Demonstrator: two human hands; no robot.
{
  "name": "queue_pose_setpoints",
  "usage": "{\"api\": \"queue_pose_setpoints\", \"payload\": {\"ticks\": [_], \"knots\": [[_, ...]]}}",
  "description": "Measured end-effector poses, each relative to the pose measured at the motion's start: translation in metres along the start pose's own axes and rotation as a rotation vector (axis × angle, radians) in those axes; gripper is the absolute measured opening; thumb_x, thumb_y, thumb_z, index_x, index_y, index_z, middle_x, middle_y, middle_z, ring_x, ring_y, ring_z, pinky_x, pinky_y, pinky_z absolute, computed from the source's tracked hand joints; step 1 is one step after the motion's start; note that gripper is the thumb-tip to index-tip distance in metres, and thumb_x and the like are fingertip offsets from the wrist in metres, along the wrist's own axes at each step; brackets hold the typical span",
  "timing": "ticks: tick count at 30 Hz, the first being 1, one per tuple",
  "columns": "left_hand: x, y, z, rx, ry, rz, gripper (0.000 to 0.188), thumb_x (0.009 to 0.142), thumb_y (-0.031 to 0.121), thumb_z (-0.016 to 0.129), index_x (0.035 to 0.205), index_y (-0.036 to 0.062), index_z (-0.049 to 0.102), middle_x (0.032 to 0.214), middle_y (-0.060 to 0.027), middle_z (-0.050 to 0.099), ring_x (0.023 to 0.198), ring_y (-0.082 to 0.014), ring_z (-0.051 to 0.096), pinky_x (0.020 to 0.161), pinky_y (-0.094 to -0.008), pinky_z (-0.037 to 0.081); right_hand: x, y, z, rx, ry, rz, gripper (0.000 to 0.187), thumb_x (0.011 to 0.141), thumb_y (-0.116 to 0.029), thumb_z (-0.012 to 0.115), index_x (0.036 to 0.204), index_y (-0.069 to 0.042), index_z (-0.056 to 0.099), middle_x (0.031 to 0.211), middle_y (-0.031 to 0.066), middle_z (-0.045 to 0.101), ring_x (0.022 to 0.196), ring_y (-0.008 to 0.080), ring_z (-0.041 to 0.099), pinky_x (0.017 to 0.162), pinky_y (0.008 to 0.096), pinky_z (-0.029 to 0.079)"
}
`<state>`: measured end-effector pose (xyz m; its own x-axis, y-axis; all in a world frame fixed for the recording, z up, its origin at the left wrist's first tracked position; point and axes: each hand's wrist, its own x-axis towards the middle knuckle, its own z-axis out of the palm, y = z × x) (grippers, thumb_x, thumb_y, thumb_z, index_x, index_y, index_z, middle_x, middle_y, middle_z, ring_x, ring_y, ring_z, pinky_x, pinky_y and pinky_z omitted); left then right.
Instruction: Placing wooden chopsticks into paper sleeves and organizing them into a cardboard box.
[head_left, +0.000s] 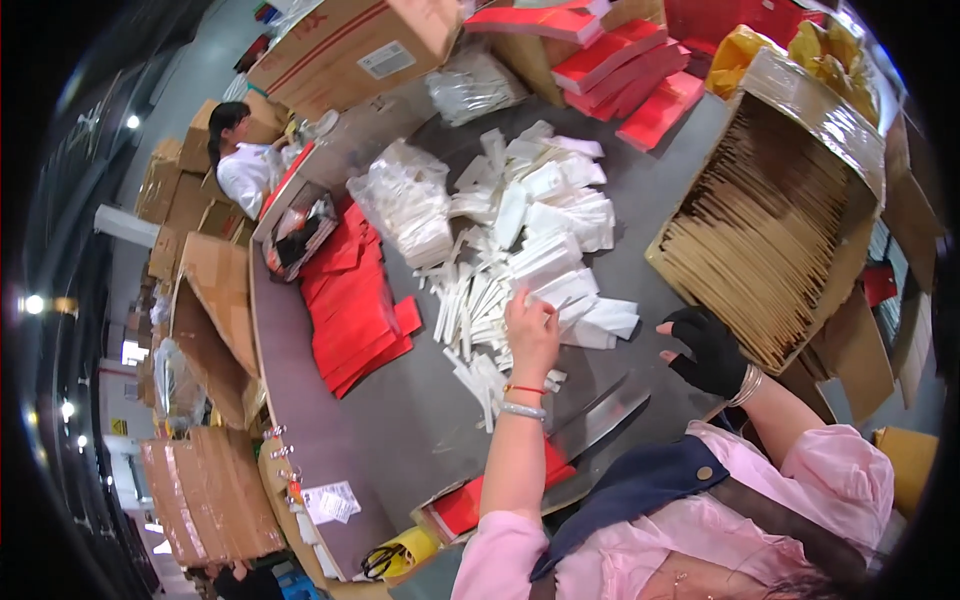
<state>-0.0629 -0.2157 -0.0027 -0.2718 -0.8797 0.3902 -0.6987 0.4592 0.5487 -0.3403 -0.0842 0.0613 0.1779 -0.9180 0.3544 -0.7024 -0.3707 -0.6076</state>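
My left hand, bare with a red string and a pale bangle at the wrist, reaches over the pile of flat white packets. Its fingers are curled at the near part of that pile; what lies between them is too small to make out. Beside it lie loose narrow white strips. My right hand, in a black glove with bare fingertips, hovers right of the packets with fingers apart and nothing in them. Next to it stands a cardboard box filled with rows of thin brown card edges.
Red flat packets are stacked on the left of the grey table; more red stacks lie at the back. A clear bag of white pieces sits mid-table. Yellow-handled scissors lie near the front edge. A person works beyond the left side.
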Motion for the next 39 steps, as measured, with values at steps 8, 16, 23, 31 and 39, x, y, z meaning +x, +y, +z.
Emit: {"api": "queue_pose_setpoints", "payload": {"ticks": [8, 16, 23, 31, 39], "knots": [[0.011, 0.012, 0.013, 0.009, -0.228, -0.135, 0.009, 0.075, 0.008, 0.069, 0.081, 0.0028, 0.067, 0.095, -0.0180, 0.056, 0.093, -0.0351, 0.056, 0.083, -0.0418, 0.046, -0.042, 0.093, -0.081, -0.375, 0.373, 0.299, 0.036, 0.078, -0.013, 0.075, 0.109, -0.003, 0.062, 0.107, 0.0165, 0.062, 0.099, 0.0330, 0.060, 0.085, 0.0403, 0.048], [0.006, 0.012, 0.010, 0.073, -0.158, -0.074, 0.008, 0.077, 0.007, 0.067, 0.082, 0.0008, 0.066, 0.092, -0.0132, 0.058, 0.089, -0.0323, 0.057, 0.081, -0.0416, 0.046, -0.057, 0.129, -0.096, -0.420, 0.131, 0.588, 0.028, 0.084, -0.020, 0.064, 0.105, -0.002, 0.062, 0.101, 0.0170, 0.059, 0.098, 0.0356, 0.058, 0.087, 0.0423, 0.046], [-0.013, 0.056, -0.038, -0.206, -0.061, -0.117, 0.006, 0.079, -0.001, 0.068, 0.083, 0.0000, 0.064, 0.087, -0.0118, 0.059, 0.079, -0.0284, 0.060, 0.073, -0.0362, 0.048, -0.054, 0.139, -0.089, -0.417, 0.140, 0.702, 0.019, 0.088, -0.015, 0.057, 0.104, -0.003, 0.060, 0.098, 0.0179, 0.059, 0.098, 0.0361, 0.058, 0.086, 0.0437, 0.047], [-0.120, 0.080, -0.072, -0.168, -0.528, -0.231, 0.010, 0.075, 0.007, 0.072, 0.083, 0.0030, 0.066, 0.088, -0.0120, 0.063, 0.085, -0.0300, 0.061, 0.078, -0.0391, 0.050, -0.052, 0.135, -0.096, -0.321, 0.108, 0.694, 0.018, 0.090, -0.014, 0.056, 0.103, -0.002, 0.059, 0.099, 0.0198, 0.061, 0.097, 0.0374, 0.059, 0.085, 0.0429, 0.047], [-0.141, 0.095, -0.075, 0.022, -0.157, -0.208, 0.008, 0.076, 0.007, 0.071, 0.081, 0.0067, 0.066, 0.083, -0.0087, 0.062, 0.084, -0.0305, 0.058, 0.078, -0.0398, 0.045, -0.020, 0.094, -0.095, 0.361, 0.539, 0.430, 0.020, 0.098, -0.014, 0.054, 0.114, -0.002, 0.057, 0.090, 0.0030, 0.058, 0.081, 0.0137, 0.056, 0.073, 0.0291, 0.046]]}}
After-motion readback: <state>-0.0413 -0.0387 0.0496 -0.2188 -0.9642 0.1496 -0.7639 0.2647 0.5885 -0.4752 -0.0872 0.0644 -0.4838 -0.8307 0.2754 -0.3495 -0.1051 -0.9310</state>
